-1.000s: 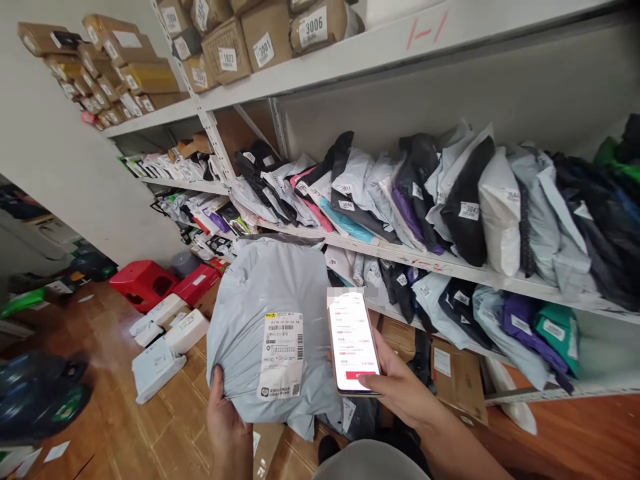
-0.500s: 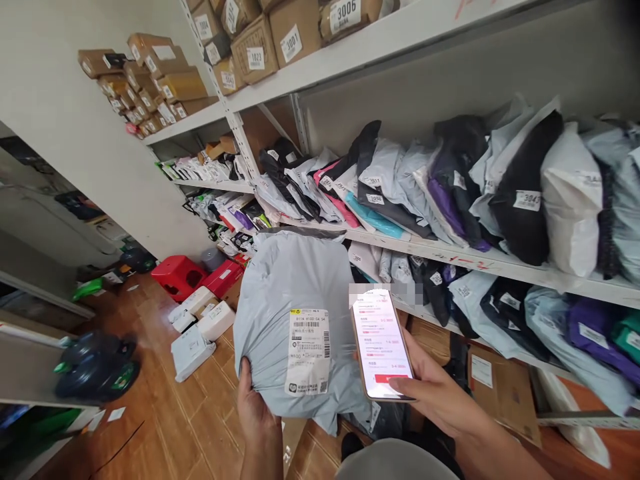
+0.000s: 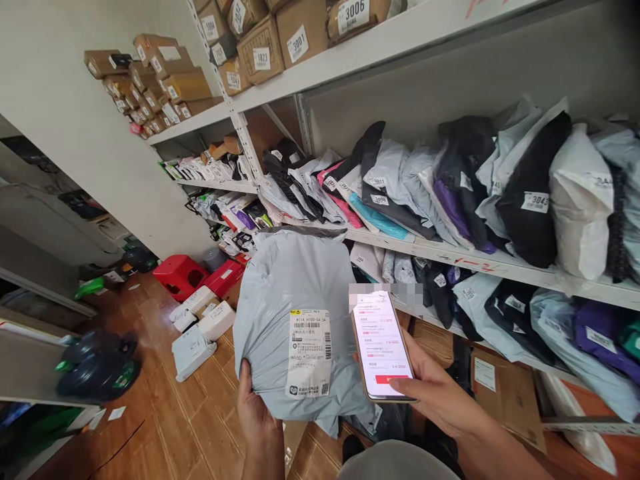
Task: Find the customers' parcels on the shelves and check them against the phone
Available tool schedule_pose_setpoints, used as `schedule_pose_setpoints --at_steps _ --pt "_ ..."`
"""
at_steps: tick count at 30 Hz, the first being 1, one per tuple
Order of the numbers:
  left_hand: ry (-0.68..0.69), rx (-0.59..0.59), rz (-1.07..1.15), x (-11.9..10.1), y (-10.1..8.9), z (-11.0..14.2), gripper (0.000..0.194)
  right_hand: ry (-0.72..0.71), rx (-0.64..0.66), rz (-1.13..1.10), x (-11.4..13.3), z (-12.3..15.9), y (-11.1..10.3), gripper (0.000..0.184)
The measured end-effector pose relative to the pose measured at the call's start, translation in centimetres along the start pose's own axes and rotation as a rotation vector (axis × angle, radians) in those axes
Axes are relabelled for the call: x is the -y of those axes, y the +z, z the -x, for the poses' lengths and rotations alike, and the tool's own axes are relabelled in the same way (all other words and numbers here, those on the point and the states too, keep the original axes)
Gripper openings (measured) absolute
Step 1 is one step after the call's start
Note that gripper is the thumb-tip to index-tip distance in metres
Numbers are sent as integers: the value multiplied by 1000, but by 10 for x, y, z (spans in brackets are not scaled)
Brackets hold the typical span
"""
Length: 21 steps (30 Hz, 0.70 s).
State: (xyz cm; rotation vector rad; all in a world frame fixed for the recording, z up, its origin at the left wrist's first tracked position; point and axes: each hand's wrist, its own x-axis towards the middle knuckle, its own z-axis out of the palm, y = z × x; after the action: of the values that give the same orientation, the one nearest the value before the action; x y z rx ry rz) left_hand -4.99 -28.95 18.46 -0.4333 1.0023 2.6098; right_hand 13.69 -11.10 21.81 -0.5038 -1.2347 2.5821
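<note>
Parcel (image 3: pixel 305 287), one, soft grey plastic: held tilted before the wearer, its printed label (image 3: pixel 309 353) upright and facing the wearer, likely so that it could be read.

Left hand (image 3: pixel 260 400): at the parcel's lower left edge, thumb pressed on the front; the other fingers were hidden, presumably bent behind or beneath to bear the sagging weight.

Phone (image 3: pixel 383 347), one, lit: over the parcel's right side; whether the two touched could not be told.

Right hand (image 3: pixel 430 387): wrapped round the phone's lower part, thumb at the red button (image 3: pixel 393 380). Screen was turned to the wearer, seemingly to be seen alongside the label.

Mail bags (image 3: pixel 395 167), many: beyond the parcel and to its right, leaning together on the rack (image 3: pixel 450 257), many number stickers outward, probably for quick finding.

Cartons (image 3: pixel 310 20), several: on the shelf above and beyond the parcel, numbers likewise outward.

Red stool (image 3: pixel 180 277) and white boxes (image 3: pixel 215 320): on the floor, left of the parcel.
</note>
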Motion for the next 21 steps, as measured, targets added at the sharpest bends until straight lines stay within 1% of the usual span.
schedule_pose_setpoints --at_steps 3,5,7,8,10,12,14,18,21 --pt "-53 135 103 2 -9 -8 30 3 -4 -14 0 -1 1 112" --pt "-90 223 149 4 -15 -14 29 -12 -8 -6 -1 -1 2 109" --pt "-92 268 164 5 -17 -16 28 -48 -6 16 -2 -2 3 103" --pt "-80 268 162 5 -18 -17 29 -71 -2 28 -3 -3 3 99" --pt "-36 231 141 5 -16 -16 33 -106 15 38 -4 -4 4 93" --pt "4 178 100 4 -14 -16 38 -115 31 39 -5 -5 4 86" --pt "15 155 75 3 -13 -16 43 -112 33 41 -5 -6 4 83" --pt "6 180 92 4 -12 -18 46 -130 6 52 -4 -7 3 85" --pt "12 179 93 6 -9 -17 43 -130 6 39 -2 -8 3 89"
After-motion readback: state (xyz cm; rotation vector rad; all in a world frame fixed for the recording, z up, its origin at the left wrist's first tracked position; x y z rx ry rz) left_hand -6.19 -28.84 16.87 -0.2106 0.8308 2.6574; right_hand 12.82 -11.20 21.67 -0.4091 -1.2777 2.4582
